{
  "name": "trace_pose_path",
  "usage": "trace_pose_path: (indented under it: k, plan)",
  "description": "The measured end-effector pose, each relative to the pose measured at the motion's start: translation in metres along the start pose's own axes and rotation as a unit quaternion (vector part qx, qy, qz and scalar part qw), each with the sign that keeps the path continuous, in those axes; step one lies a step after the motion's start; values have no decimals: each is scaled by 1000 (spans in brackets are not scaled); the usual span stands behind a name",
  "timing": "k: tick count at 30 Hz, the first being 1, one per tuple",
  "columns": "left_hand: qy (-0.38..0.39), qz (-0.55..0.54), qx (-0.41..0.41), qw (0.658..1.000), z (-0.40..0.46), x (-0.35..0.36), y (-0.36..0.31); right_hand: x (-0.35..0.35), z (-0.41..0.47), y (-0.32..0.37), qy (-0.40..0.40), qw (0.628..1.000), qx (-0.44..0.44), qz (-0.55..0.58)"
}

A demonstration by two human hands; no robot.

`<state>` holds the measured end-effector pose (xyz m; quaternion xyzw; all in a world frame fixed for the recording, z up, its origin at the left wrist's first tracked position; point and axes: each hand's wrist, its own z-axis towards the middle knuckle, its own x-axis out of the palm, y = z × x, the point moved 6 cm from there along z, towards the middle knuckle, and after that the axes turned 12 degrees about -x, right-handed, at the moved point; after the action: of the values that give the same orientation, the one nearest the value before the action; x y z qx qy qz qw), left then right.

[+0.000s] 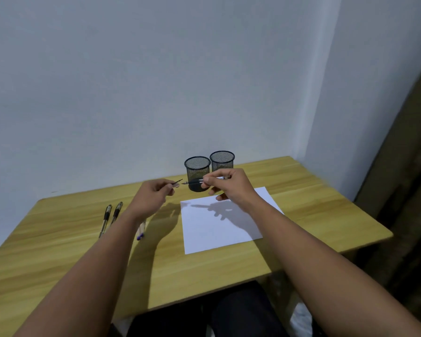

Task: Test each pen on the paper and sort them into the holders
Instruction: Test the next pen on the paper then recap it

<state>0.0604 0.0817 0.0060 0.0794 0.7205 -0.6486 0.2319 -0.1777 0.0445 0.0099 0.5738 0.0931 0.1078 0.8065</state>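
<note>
My right hand (229, 184) pinches an uncapped pen (195, 182) held level above the table, its tip pointing left. My left hand (156, 192) pinches the pen's dark cap (178, 183) a short way off the tip. Below them lies a white sheet of paper (219, 227). Two black mesh holders stand at the back: the left holder (197, 169) and the right holder (222, 159). Two black pens (111, 216) lie on the table at the left. More pens with purple ends (140, 233) peek out from under my left forearm.
The wooden table (83, 251) stands against a pale wall. Its right edge runs beside a dark curtain or wall (404, 190). My dark-clothed lap (229, 317) shows below the front edge.
</note>
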Motion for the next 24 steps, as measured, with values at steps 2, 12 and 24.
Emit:
trace_pose_path:
  k: [2, 12, 24]
  plan:
    - [10, -7, 5, 1000, -9, 2, -11, -2, -5, 11, 2, 1000, -5, 0]
    - [60, -118, -14, 991, -43, 20, -59, -15, -31, 37, 30, 999, 38, 6]
    - [109, -66, 16, 992, -73, 107, -105, -99, -80, 44, 72, 983, 128, -105]
